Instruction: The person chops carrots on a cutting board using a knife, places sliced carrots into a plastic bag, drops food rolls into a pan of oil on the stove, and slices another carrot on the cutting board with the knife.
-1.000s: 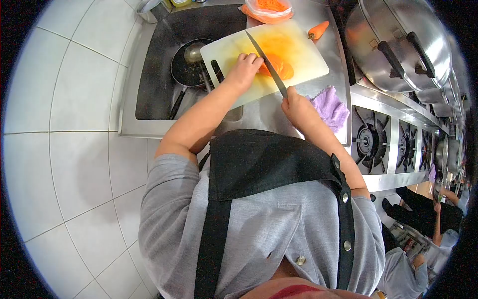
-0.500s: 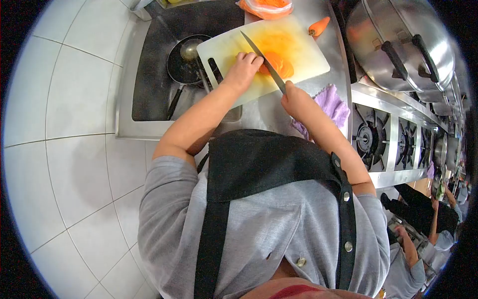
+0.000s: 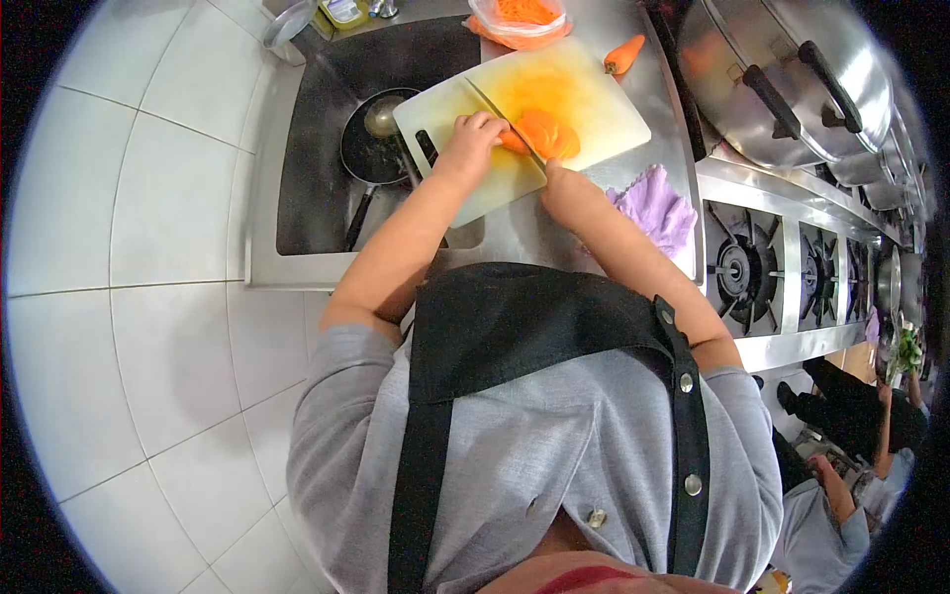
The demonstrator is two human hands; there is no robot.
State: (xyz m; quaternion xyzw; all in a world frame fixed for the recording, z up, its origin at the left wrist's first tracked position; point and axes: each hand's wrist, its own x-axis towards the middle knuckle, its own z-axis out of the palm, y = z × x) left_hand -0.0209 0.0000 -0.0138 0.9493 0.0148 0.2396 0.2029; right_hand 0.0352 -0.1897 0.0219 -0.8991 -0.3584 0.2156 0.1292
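On a white cutting board [image 3: 616,117] with orange stains, my left hand [image 3: 469,148] has its fingers curled round a piece of carrot [image 3: 513,142]. My right hand [image 3: 574,195] grips the handle of a long kitchen knife [image 3: 492,105]. Its blade lies slantwise across the carrot, close beside my left fingertips. Thin carrot slices [image 3: 554,136] lie overlapped in a small pile just right of the blade. Another carrot [image 3: 623,54] rests on the metal counter past the board's far right corner. A plastic bag of shredded carrot [image 3: 520,22] sits behind the board.
Left of the board is a sink [image 3: 312,158] with a black frying pan [image 3: 361,156] in it. A purple cloth [image 3: 657,211] lies near my right forearm. Farther right are gas burners [image 3: 737,267] and a large metal pot [image 3: 782,89]. Other people [image 3: 821,515] stand at lower right.
The knife and my right hand have shifted slightly left and toward me. More carrot now shows between the blade and my left fingers. The whole view has tilted a little.
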